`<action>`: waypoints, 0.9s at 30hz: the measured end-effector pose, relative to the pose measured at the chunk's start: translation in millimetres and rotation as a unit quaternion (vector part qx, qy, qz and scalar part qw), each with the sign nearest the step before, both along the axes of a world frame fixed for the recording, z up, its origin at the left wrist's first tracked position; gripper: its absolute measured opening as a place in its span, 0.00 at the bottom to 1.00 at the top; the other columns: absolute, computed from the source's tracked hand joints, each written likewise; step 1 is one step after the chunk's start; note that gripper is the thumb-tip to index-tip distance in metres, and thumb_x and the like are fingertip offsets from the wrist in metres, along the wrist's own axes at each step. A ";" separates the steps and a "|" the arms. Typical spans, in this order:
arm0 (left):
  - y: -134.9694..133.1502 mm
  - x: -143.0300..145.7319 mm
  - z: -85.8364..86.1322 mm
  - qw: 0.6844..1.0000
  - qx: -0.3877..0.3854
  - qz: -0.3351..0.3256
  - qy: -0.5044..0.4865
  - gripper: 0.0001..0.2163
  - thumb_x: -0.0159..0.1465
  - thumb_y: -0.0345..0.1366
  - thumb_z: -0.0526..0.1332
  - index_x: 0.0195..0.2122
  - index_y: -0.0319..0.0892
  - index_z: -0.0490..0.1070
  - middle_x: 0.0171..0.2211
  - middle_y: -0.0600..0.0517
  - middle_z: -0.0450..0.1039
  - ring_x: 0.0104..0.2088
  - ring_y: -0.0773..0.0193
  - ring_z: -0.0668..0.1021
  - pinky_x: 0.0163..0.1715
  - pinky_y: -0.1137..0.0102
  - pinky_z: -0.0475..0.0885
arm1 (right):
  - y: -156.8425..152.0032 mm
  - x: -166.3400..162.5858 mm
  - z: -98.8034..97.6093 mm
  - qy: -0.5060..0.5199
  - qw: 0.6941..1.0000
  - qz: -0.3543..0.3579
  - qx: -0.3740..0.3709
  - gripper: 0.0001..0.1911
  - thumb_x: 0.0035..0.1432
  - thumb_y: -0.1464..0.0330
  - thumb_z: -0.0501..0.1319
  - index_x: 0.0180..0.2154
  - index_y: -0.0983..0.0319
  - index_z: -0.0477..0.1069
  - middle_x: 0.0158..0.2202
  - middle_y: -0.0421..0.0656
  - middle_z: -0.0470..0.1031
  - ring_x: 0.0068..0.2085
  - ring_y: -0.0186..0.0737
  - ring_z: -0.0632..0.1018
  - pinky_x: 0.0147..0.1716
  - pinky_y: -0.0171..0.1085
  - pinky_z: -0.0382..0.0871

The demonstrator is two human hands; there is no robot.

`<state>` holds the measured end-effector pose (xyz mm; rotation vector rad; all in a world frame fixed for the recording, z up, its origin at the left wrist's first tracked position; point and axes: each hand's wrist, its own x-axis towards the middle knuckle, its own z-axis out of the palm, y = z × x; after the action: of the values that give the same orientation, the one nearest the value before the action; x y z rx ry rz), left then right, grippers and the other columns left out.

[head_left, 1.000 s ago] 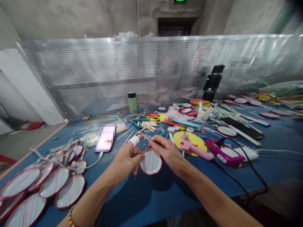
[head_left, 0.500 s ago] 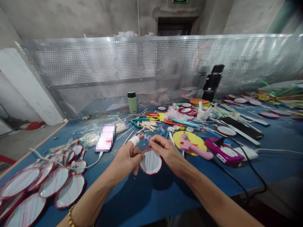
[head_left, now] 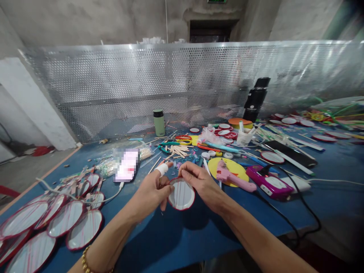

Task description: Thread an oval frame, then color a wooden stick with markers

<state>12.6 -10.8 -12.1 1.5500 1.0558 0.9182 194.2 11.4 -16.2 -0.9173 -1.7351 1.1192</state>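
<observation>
A small round white disc with a red rim [head_left: 182, 194] is held between my two hands, above the blue table. My left hand [head_left: 155, 189] pinches its left edge with the thumb; white tape wraps one finger. Thumb and fingers of my right hand [head_left: 200, 184] close on the disc's upper right rim. Pinkish streaks cross its pale face. Just right of the hands, a pink glue gun [head_left: 231, 177] lies on a yellow disc [head_left: 212, 163]. Beyond the fingers are wooden sticks [head_left: 179, 151] and small coloured bits.
Several larger red-rimmed discs [head_left: 65, 219] pile up at the left, near a phone [head_left: 126, 165] on a white cable. A purple device [head_left: 269, 182] with a black cord sits right. Behind stand a green bottle [head_left: 159, 124], a black bottle [head_left: 254, 101] and a perforated metal screen [head_left: 119, 83].
Almost nothing differs. The disc has shifted very slightly to the right, with both hands keeping the same hold on it.
</observation>
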 end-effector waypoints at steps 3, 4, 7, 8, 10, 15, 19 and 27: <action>0.0 -0.4 -1.6 1.000 0.001 0.000 -0.002 0.31 0.62 0.29 0.58 0.66 0.33 0.50 0.18 0.66 0.58 0.13 0.73 0.68 0.19 0.74 0.61 | 0.3 0.3 0.1 0.002 1.000 -0.002 0.004 0.12 0.66 0.61 0.55 0.32 0.60 0.67 0.29 0.36 0.64 0.31 0.32 0.64 0.32 0.32 0.57; 0.0 -0.4 -1.8 1.000 0.001 0.001 -0.003 0.31 0.62 0.29 0.58 0.66 0.33 0.50 0.18 0.66 0.58 0.13 0.73 0.68 0.18 0.75 0.61 | 0.4 0.4 0.1 0.000 1.000 -0.003 0.006 0.12 0.66 0.61 0.55 0.32 0.60 0.67 0.29 0.36 0.64 0.31 0.32 0.64 0.32 0.32 0.57; 0.0 0.4 -1.2 1.000 0.000 0.001 -0.005 0.30 0.62 0.29 0.58 0.66 0.34 0.51 0.18 0.66 0.58 0.13 0.74 0.68 0.18 0.75 0.61 | 0.6 0.7 -0.3 -0.007 1.000 -0.005 0.012 0.12 0.66 0.61 0.54 0.32 0.60 0.67 0.29 0.36 0.64 0.30 0.32 0.63 0.31 0.32 0.57; 0.0 0.8 -0.8 1.000 -0.001 0.001 -0.007 0.30 0.62 0.29 0.58 0.66 0.34 0.51 0.18 0.66 0.58 0.13 0.74 0.68 0.18 0.75 0.61 | 0.6 0.9 -0.5 -0.009 1.000 -0.004 0.014 0.12 0.66 0.61 0.54 0.32 0.60 0.66 0.29 0.36 0.64 0.30 0.32 0.63 0.31 0.32 0.57; -0.1 1.7 -0.2 1.000 -0.004 0.001 -0.012 0.31 0.62 0.29 0.58 0.66 0.34 0.51 0.18 0.66 0.57 0.13 0.74 0.68 0.17 0.76 0.60 | 0.7 1.1 -0.9 -0.011 1.000 -0.005 0.016 0.12 0.67 0.61 0.54 0.32 0.60 0.66 0.28 0.36 0.63 0.30 0.32 0.63 0.31 0.32 0.57; -0.6 3.0 -0.4 1.000 -0.008 0.006 -0.020 0.31 0.62 0.30 0.59 0.66 0.34 0.51 0.18 0.66 0.58 0.13 0.73 0.68 0.17 0.75 0.61 | 0.8 1.0 -1.9 -0.015 1.000 -0.008 0.015 0.12 0.67 0.61 0.54 0.33 0.60 0.66 0.28 0.35 0.63 0.29 0.32 0.63 0.31 0.32 0.57; -1.5 3.8 0.6 1.000 -0.006 0.010 -0.011 0.31 0.62 0.30 0.58 0.66 0.33 0.52 0.18 0.66 0.58 0.13 0.73 0.68 0.18 0.75 0.61 | 1.5 0.8 -3.3 -0.013 1.000 -0.009 0.016 0.12 0.67 0.61 0.53 0.33 0.60 0.66 0.28 0.35 0.63 0.30 0.32 0.63 0.31 0.32 0.57; -3.3 4.6 2.1 1.000 -0.007 0.007 -0.011 0.31 0.62 0.29 0.58 0.66 0.33 0.52 0.18 0.66 0.58 0.13 0.73 0.68 0.18 0.75 0.60 | 3.6 1.2 -6.2 -0.011 1.000 -0.004 0.014 0.13 0.67 0.60 0.53 0.33 0.60 0.65 0.29 0.35 0.64 0.30 0.32 0.64 0.31 0.32 0.58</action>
<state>17.2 -14.1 -10.0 1.5205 1.0568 0.9339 195.3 15.0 -22.3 -0.9226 -1.7588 1.0809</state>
